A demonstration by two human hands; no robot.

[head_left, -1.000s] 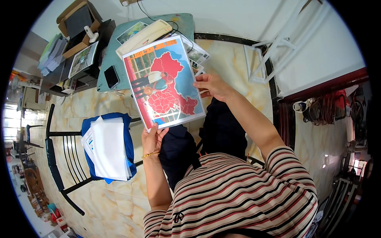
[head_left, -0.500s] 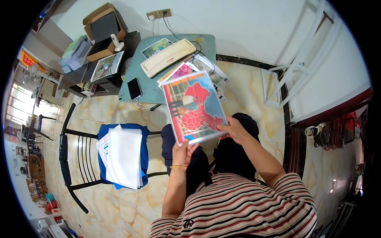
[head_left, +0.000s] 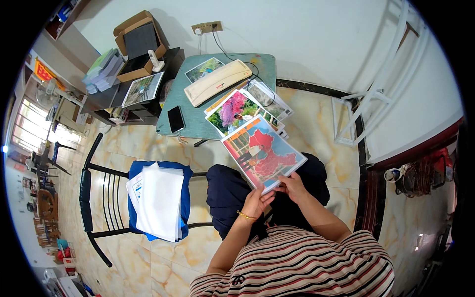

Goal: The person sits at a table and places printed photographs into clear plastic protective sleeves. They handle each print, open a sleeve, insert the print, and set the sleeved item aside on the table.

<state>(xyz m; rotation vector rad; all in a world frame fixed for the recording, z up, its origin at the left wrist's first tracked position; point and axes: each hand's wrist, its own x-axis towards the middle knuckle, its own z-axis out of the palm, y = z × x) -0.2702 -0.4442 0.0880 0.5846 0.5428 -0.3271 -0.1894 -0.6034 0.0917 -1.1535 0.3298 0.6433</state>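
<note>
Small teal table [head_left: 262, 64] against the wall carries a cream laminator [head_left: 217, 81], a black phone [head_left: 175, 119] and a fan of loose photo prints [head_left: 232, 111]. Left of it, a dark cabinet [head_left: 106, 96] holds an open cardboard box [head_left: 138, 42] and stacked papers [head_left: 101, 69]. Black metal chair [head_left: 96, 195] bears a blue folder [head_left: 185, 178] topped with white sheets [head_left: 158, 200]. White folding rack [head_left: 376, 94] leans at the right wall.
</note>
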